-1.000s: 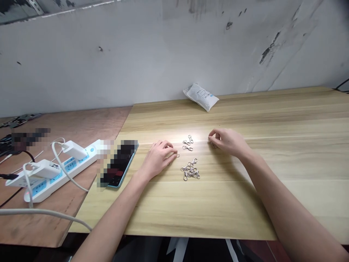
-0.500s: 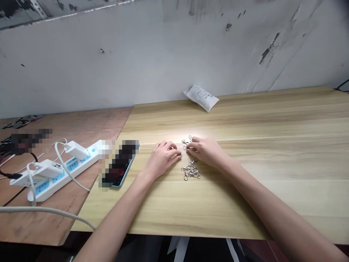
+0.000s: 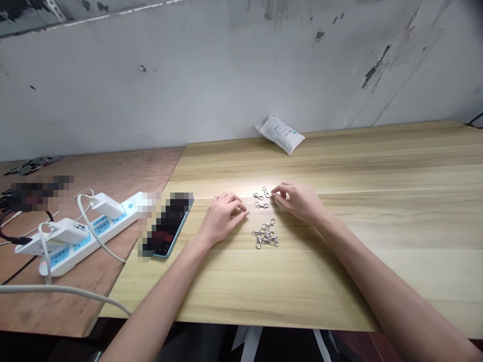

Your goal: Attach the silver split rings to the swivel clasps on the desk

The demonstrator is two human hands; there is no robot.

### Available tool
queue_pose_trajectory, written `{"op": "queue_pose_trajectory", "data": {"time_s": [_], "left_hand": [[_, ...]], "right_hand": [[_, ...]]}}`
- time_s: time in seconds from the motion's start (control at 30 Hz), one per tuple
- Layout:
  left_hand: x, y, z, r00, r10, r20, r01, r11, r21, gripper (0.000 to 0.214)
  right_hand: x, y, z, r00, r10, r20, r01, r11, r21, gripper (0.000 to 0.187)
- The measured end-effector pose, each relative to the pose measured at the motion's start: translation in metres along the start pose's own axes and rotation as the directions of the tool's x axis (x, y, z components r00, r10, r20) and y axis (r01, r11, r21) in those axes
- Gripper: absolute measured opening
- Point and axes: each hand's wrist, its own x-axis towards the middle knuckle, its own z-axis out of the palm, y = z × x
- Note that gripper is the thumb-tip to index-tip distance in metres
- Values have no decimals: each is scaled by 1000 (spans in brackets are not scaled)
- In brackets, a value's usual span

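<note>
While both bare hands work low over the pale wood-grain table [image 3: 324,281], the small silver lobster clasps [image 3: 265,235] lie about midway between its near and far edges, left of centre: one loose tangle, with three separate clasps [image 3: 261,196] just above it. The right hand [image 3: 300,202] has its fingers [image 3: 278,190] bunched, thumb and forefinger close together right beside those top clasps; whether anything sits between them can't be told. The left hand [image 3: 226,217] is curled, fingers [image 3: 236,201] together, tips at a small metal ring [image 3: 247,213] near the tangle — held or only touched, unclear. Main risk, as I'd judge it: the shiny, hooked metal bits are tiny and the wood is smooth, so a brushing knuckle could scatter them or snag clasps together. A blurred phone [image 3: 169,226] lies by the left table edge; beyond it, on a reddish plywood table [image 3: 132,173], sits a white power strip [image 3: 98,223] with a pale cable [image 3: 56,289]. A white packet [image 3: 281,134] rests at the back edge.
</note>
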Motion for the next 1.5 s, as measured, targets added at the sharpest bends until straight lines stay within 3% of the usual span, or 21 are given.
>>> {"op": "queue_pose_trajectory", "data": {"time_s": [0.1,0.2,0.4,0.5,0.87,1.0,1.13,1.27,1.5], "left_hand": [[0,-2,-6,997,-55,-46,56,998,5,8],[0,-2,-10,992,-84,-98,87,996,18,7],[1,-1,-14,983,-120,-139,128,990,53,6],[1,-1,-13,982,-122,-141,132,989,61,6],[0,-2,-14,983,-130,-130,139,988,66,8],[0,-2,-15,981,-131,-140,143,987,77,7],[0,-2,-14,982,-128,-139,139,988,69,7],[0,-3,-13,982,-128,-143,136,989,55,7],[1,-2,-15,982,-133,-136,143,987,67,8]], "right_hand": [[0,9,-1,996,57,-66,-59,998,-27,21],[0,12,1,996,41,-78,-43,999,-19,22],[0,-12,13,972,-217,-92,205,971,-120,29],[1,-20,17,956,-283,-73,260,939,-225,27],[1,-13,14,965,-255,-55,247,962,-117,24],[2,1,13,981,-142,-134,125,984,-126,30],[1,9,17,995,-94,-43,85,982,-169,38],[2,6,20,996,-93,-7,90,983,-162,35],[7,-5,21,992,-94,-84,82,986,-144,28]]}}
